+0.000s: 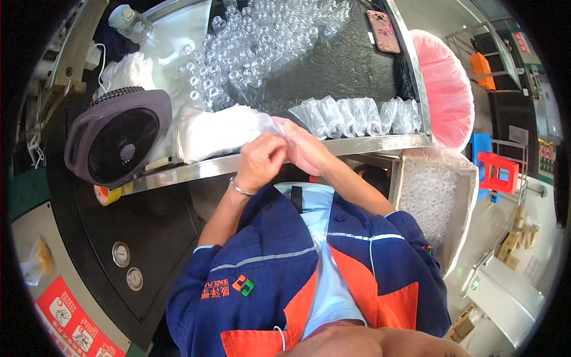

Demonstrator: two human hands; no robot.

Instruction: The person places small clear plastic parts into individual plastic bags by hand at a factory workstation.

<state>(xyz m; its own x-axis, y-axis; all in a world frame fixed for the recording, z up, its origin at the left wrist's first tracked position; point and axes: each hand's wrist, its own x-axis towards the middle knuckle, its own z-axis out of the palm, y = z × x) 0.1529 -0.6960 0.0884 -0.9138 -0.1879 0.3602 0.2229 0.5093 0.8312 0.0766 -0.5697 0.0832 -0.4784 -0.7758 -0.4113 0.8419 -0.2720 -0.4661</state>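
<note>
At the near edge of the metal-rimmed worktable, my two hands meet beside a stack of thin white plastic bags (217,132). My right hand (307,150) pinches a clear plastic bag (270,122) between thumb and fingers at its end. Curled against the right palm, my left hand (262,159) is closed; its fingertips are hidden, so what they grip cannot be made out. To the right of my hands lies a row of bagged clear pieces (357,116). Many loose clear plastic bottle-like pieces (256,50) are heaped toward the far side.
A dark fan (122,140) stands left, with a roll of yellow tape (107,195) below it. A clear jar (129,24) is at the far left, a phone (383,31) at the far right. Beyond the right edge are a pink-lined tub (440,89) and a lined box of clear pieces (431,196).
</note>
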